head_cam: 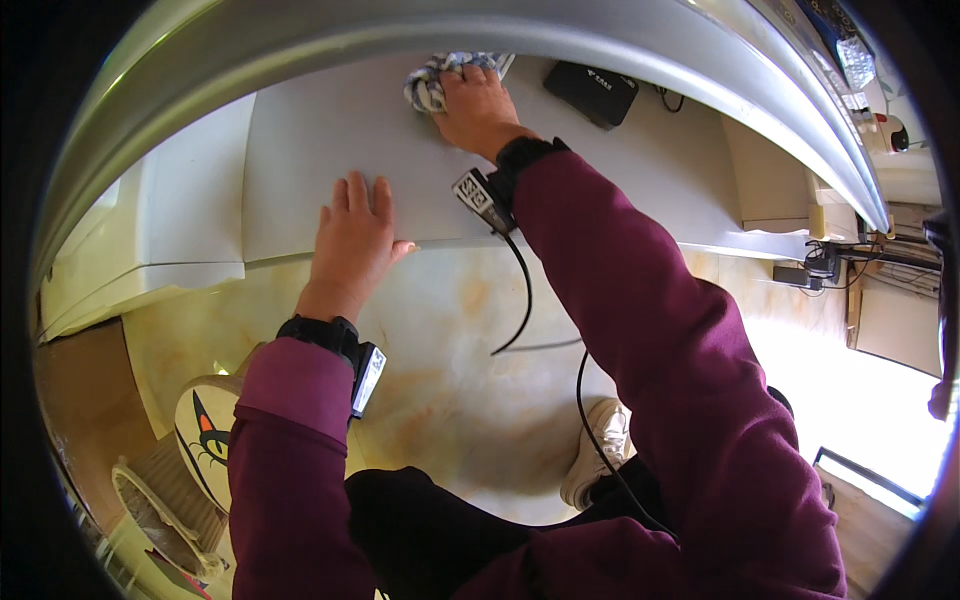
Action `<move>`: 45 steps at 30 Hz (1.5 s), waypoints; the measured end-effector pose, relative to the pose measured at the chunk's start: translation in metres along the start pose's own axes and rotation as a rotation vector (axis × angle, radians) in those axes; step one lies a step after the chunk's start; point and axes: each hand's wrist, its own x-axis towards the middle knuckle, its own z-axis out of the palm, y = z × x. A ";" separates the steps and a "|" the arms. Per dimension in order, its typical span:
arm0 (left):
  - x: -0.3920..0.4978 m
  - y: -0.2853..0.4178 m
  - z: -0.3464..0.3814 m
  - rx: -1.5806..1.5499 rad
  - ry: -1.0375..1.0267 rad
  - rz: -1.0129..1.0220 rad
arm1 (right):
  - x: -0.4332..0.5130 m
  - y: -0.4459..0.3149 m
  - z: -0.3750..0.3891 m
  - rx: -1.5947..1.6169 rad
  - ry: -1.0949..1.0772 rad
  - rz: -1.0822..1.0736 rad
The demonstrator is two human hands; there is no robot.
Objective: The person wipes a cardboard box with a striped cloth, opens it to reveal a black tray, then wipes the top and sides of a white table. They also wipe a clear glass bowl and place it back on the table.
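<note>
My right hand [480, 112] rests on a bunched blue-and-white patterned cloth [425, 88], its fingers over it, at the back of a white shelf top [300, 150]. Part of the cloth is hidden under the hand. Just right of it sits a black set-top box [589, 91], which bears writing. Nearer the front edge, my left hand [352, 236] lies palm down on the same top with its fingers a little apart and nothing in it. Both wrists wear black bands with small boxed devices attached.
A curved silver rim [420, 28] overhangs the shelf top. White raised units [191, 180] flank it. From the right wrist device a black cable [526, 285] hangs down. A round cat-face item [206, 435] stands lower left. Power adapters [821, 262] sit at the right.
</note>
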 end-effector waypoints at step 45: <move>0.065 0.134 -0.048 -0.102 -0.396 0.202 | -0.080 0.259 -0.094 0.022 0.050 0.220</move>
